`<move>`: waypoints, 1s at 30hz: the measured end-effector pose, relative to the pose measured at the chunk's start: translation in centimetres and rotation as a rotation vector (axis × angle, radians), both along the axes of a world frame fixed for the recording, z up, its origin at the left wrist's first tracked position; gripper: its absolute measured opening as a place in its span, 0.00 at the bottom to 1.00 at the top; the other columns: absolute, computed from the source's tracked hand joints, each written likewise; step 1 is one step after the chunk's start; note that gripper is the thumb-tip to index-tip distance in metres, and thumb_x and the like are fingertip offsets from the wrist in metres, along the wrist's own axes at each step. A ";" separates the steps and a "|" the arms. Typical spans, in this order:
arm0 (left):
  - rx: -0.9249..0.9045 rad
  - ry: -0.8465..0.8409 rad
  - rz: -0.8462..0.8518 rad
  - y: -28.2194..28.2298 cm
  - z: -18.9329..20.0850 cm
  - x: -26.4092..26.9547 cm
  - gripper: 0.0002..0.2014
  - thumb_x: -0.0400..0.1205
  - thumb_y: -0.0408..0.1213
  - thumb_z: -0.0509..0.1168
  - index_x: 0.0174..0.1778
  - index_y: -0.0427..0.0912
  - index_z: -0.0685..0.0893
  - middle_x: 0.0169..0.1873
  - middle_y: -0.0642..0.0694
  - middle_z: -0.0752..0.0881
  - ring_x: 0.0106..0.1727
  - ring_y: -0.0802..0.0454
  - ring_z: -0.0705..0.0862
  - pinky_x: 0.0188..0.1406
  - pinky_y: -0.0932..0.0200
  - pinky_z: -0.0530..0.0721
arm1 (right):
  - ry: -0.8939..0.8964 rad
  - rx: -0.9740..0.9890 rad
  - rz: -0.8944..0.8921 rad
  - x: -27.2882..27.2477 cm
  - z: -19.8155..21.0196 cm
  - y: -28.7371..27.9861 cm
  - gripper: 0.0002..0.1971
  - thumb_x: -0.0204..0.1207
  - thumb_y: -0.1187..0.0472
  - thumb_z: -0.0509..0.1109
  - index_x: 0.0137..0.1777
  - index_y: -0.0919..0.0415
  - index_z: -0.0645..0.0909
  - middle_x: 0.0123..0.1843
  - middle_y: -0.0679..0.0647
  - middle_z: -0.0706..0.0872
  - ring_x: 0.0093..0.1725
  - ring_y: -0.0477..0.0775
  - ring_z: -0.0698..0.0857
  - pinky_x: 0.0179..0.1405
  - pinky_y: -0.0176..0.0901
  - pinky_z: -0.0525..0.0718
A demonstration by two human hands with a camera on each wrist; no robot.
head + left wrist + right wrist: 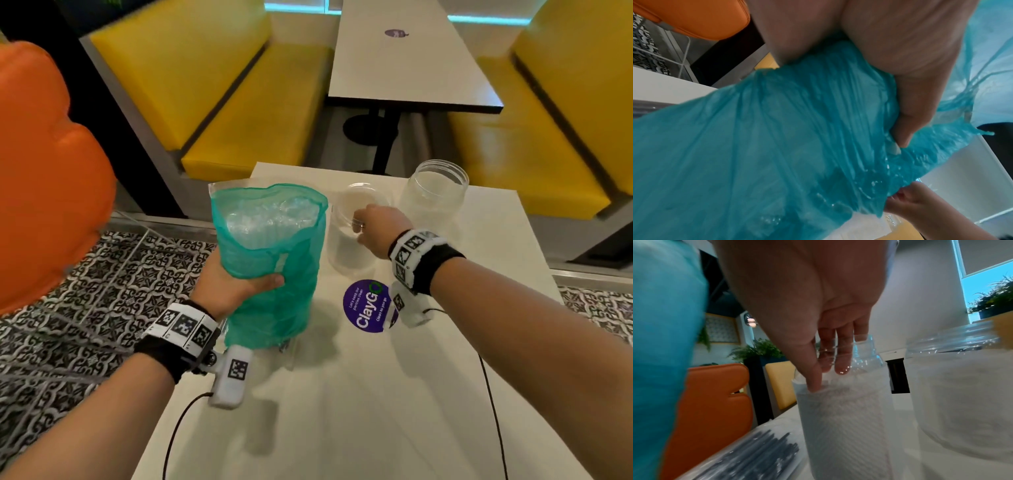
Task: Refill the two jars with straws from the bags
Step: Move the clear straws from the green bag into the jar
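Note:
A teal plastic bag [274, 301] [777, 146] [663, 337] stands upright on the white table [376, 394], its mouth open over clear-wrapped straws [270, 219]. My left hand [239, 287] [906, 113] grips its middle from the left. Two clear jars stand behind it, a near jar [346, 253] [842, 426] and a far jar [435, 192] [962, 386], both whitish inside. My right hand [373, 226] [826, 376] pinches the near jar's rim, thumb outside and fingers seen through the clear neck. A clear bag of dark straws [748, 456] lies flat beside the teal bag.
A purple round sticker [366, 306] marks the table in front of the near jar. Thin black cables [493, 411] trail from both wrists over the table. An orange chair [44, 171] stands left; yellow benches [239, 102] and another table [404, 58] stand beyond.

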State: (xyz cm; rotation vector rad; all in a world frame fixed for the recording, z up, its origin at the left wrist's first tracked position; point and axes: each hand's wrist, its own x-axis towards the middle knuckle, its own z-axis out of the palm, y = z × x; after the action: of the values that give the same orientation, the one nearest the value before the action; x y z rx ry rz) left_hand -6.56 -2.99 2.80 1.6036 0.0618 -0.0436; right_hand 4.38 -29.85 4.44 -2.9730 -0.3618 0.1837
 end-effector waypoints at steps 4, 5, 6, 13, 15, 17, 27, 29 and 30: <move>0.023 -0.024 0.008 -0.2 0.4 -0.9 0.41 0.52 0.35 0.87 0.64 0.39 0.84 0.56 0.44 0.91 0.58 0.46 0.91 0.52 0.51 0.90 | -0.005 -0.007 0.058 -6.3 0.3 -1.0 0.09 0.80 0.62 0.65 0.57 0.52 0.82 0.56 0.51 0.84 0.52 0.58 0.85 0.55 0.47 0.83; 0.021 -0.027 0.010 -0.3 0.5 -1.2 0.41 0.51 0.36 0.86 0.64 0.38 0.84 0.56 0.44 0.92 0.57 0.46 0.91 0.52 0.52 0.91 | 0.005 -0.024 0.076 -7.7 0.2 -1.2 0.10 0.80 0.62 0.64 0.57 0.51 0.82 0.56 0.50 0.84 0.52 0.59 0.85 0.55 0.48 0.83; 0.018 -0.026 0.012 -0.4 0.6 -1.6 0.41 0.51 0.37 0.86 0.63 0.38 0.85 0.55 0.44 0.92 0.57 0.47 0.91 0.52 0.52 0.91 | 0.011 -0.041 0.092 -8.9 0.0 -1.3 0.10 0.80 0.61 0.63 0.57 0.51 0.83 0.55 0.50 0.85 0.51 0.59 0.85 0.54 0.48 0.83; 0.051 0.007 -0.039 -1.7 0.6 -3.3 0.43 0.52 0.40 0.88 0.66 0.41 0.83 0.58 0.44 0.91 0.59 0.44 0.90 0.59 0.38 0.87 | -0.003 -0.044 0.144 -11.7 -1.3 -1.3 0.09 0.83 0.55 0.64 0.59 0.53 0.82 0.55 0.53 0.85 0.52 0.62 0.86 0.55 0.47 0.79; 0.064 0.024 -0.054 -2.0 0.5 -3.7 0.43 0.52 0.40 0.88 0.65 0.42 0.84 0.57 0.43 0.91 0.58 0.44 0.90 0.60 0.36 0.87 | 0.012 -0.013 0.135 -11.7 -1.1 -1.4 0.12 0.82 0.55 0.66 0.63 0.54 0.81 0.59 0.54 0.84 0.57 0.62 0.84 0.58 0.48 0.78; 0.079 0.037 -0.058 -2.1 0.3 -3.9 0.43 0.51 0.41 0.88 0.65 0.43 0.83 0.57 0.43 0.91 0.59 0.43 0.90 0.61 0.35 0.86 | 0.035 0.105 0.090 -11.6 -0.1 -1.4 0.21 0.78 0.58 0.71 0.70 0.55 0.77 0.67 0.54 0.80 0.63 0.60 0.81 0.64 0.48 0.78; 0.158 -0.048 -0.069 -2.6 1.2 -4.4 0.41 0.55 0.35 0.86 0.66 0.46 0.82 0.57 0.48 0.91 0.57 0.51 0.90 0.57 0.49 0.88 | -0.085 0.591 0.350 -11.5 10.6 3.6 0.17 0.74 0.62 0.71 0.63 0.57 0.80 0.55 0.47 0.80 0.51 0.43 0.79 0.55 0.30 0.78; 0.146 -0.059 -0.060 -2.3 1.4 -4.3 0.42 0.55 0.35 0.87 0.67 0.46 0.81 0.58 0.46 0.90 0.59 0.50 0.89 0.60 0.45 0.87 | 0.004 0.451 0.355 -11.1 10.1 3.3 0.27 0.71 0.56 0.75 0.70 0.55 0.76 0.62 0.49 0.78 0.58 0.46 0.76 0.62 0.39 0.76; 0.142 -0.058 -0.058 -2.2 1.5 -4.3 0.42 0.54 0.36 0.87 0.67 0.46 0.81 0.59 0.45 0.90 0.59 0.48 0.89 0.60 0.43 0.87 | 0.021 0.422 0.349 -11.0 9.8 3.1 0.30 0.69 0.54 0.77 0.72 0.55 0.74 0.64 0.51 0.77 0.61 0.48 0.75 0.65 0.42 0.76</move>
State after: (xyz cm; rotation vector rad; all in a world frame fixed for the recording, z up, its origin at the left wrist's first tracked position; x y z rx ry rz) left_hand -10.90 -5.16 4.28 1.7472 -0.0272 -0.0384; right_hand -6.65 -26.79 14.23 -2.4742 -0.8054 0.1514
